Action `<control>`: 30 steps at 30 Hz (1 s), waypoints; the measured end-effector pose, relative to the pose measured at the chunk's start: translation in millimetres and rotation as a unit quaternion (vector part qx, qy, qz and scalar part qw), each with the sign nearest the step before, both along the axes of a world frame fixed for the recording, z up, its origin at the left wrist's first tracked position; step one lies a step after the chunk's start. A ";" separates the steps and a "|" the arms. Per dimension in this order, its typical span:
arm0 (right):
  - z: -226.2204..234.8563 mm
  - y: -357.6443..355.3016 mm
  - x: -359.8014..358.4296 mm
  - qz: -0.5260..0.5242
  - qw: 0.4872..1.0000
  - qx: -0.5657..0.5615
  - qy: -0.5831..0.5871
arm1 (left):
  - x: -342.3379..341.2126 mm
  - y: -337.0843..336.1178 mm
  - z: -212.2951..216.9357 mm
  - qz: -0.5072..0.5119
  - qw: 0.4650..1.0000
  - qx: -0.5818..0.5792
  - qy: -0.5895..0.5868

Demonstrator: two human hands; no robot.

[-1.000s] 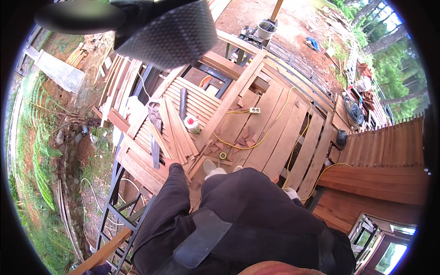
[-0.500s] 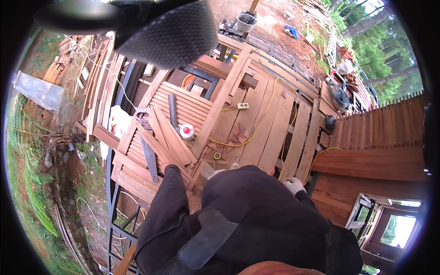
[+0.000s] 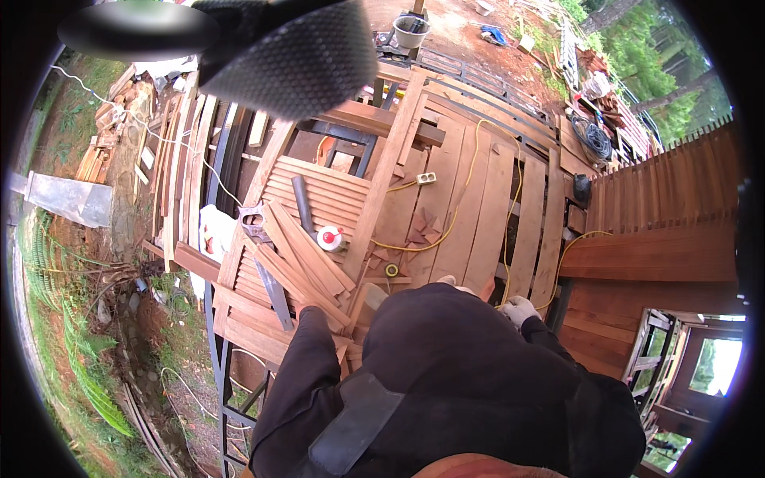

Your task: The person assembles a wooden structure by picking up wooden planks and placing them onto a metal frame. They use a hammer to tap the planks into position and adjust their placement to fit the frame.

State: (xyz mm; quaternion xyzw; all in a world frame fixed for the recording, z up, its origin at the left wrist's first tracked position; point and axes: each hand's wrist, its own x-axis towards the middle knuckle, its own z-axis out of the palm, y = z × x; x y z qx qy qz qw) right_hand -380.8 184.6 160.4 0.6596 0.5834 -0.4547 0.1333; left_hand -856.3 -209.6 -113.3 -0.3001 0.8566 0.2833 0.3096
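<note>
My right hand [image 3: 520, 310], in a pale work glove, is low over the plank floor at the right of my dark-clothed body. Its fingers look curled; whatever they may hold is hidden. The yellow cable [image 3: 504, 296] passes close beside it. A reddish-brown piece [image 3: 488, 288], partly covered by my body, shows just left of that hand. Of my left hand [image 3: 448, 280] only a small pale gloved part peeks out beyond my dark clothing, so its fingers are mostly hidden. Left of it, on the boards, lies a small yellow-green tape roll [image 3: 391, 270].
A handsaw [image 3: 275, 296], loose wooden strips [image 3: 307, 243], a dark tube [image 3: 302, 203] and a white bottle with a red cap [image 3: 329, 237] lie on slatted wood. A white socket block [image 3: 426, 178] rests on the planks [image 3: 454, 191]. Gaps part some planks. A slatted wall [image 3: 653, 207] rises at right.
The view has shifted, so the scene sits further right and lower at left. My right hand remains low near the yellow cable, and the pale left glove still peeks out beyond my body.
</note>
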 end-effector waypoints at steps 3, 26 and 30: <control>-2.1 14.6 -10.3 0.013 1.000 -0.017 0.010 | 18.2 -12.4 2.9 0.007 1.000 0.012 -0.016; -90.0 397.8 106.1 -0.161 0.982 -0.002 0.096 | 104.4 468.6 17.4 -0.377 0.925 -0.005 -0.057; -106.4 452.0 99.7 -0.211 0.970 -0.027 0.121 | 88.6 510.7 2.0 -0.308 0.950 0.041 -0.028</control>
